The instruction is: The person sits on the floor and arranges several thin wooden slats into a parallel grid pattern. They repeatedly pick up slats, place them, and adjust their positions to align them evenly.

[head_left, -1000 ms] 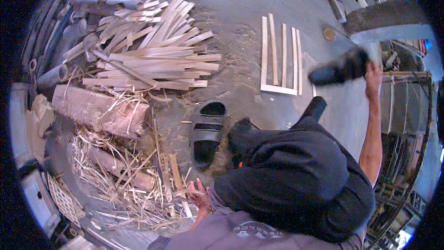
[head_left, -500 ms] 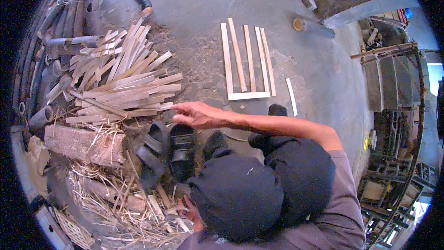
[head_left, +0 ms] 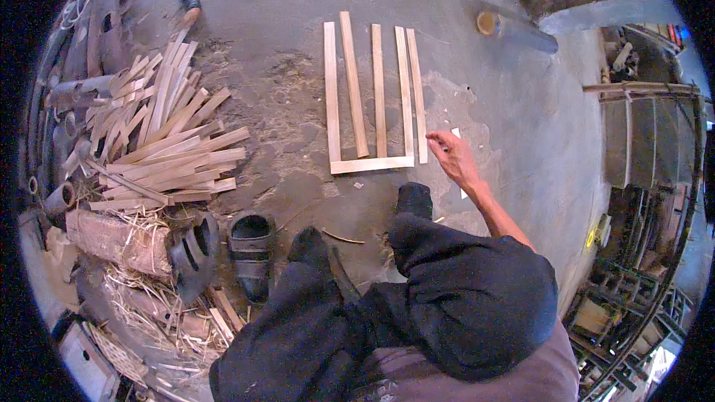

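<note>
My right hand (head_left: 453, 158) hovers just right of a row of pale wooden slats, its fingers loosely bent with a gap at the thumb and nothing seen in them. Closest to the fingertips is the rightmost slat (head_left: 418, 97). Another slat (head_left: 372, 164) lies crosswise at the near end of the row, by the foot of the left slat (head_left: 331, 93). Between them lie a slightly slanting slat (head_left: 353, 85) and more upright ones. Beneath my right hand, a short pale strip (head_left: 463, 194) is partly covered. My left hand is out of sight.
A loose heap of wooden slats (head_left: 164, 149) spreads at the left, near dark pipes (head_left: 82, 91). Black sandals (head_left: 252, 253) stand beside a reddish block (head_left: 119, 240) and wood shavings. At the far right a cylinder (head_left: 521, 33) lies on the floor, and shelving (head_left: 640, 246) stands nearer.
My right hand has swung from the slat heap across to the right side of the row. My left hand has gone out of view. The view has shifted, and my legs are spread wider.
</note>
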The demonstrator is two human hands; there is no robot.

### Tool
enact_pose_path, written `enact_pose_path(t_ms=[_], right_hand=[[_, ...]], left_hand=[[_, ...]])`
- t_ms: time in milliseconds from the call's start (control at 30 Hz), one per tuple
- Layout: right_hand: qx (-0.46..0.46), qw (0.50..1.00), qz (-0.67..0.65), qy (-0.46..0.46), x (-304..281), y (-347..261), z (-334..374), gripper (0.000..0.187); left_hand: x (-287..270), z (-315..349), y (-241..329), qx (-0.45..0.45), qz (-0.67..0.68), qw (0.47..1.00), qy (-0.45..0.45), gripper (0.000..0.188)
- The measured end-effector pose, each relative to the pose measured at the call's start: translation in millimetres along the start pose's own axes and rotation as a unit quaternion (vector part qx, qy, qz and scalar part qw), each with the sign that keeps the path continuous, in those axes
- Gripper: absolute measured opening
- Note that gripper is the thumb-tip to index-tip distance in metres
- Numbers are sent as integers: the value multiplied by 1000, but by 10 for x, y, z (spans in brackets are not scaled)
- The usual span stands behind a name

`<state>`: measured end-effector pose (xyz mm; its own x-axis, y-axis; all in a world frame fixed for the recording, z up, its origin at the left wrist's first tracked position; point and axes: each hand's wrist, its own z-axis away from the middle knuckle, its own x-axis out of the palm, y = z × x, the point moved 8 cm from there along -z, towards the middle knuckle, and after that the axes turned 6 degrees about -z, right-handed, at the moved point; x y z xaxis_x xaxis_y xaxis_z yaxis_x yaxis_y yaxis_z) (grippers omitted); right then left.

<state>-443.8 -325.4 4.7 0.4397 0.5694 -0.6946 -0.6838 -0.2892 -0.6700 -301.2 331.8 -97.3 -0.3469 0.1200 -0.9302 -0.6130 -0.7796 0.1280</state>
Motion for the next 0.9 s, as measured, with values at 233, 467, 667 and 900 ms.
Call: enact_pose_path(t_ms=[233,467,667,900], right_hand=[[-115,993,-5,-26,316,34,328,26],[-182,982,11,-44,278,-100,261,30],[-193,976,-48,-88,272,-107,136,30],[-202,971,-89,-87,109,-124,-188,18]], left_hand=[[-625,-779,635,49,122,989,-66,33],[-1910,-2233,1997,-35,386,918,-79,30],[-2617,-1842,3624,260,396,815,-333,27],[-2682,-1900,3967,383,219,827,-347,27]])
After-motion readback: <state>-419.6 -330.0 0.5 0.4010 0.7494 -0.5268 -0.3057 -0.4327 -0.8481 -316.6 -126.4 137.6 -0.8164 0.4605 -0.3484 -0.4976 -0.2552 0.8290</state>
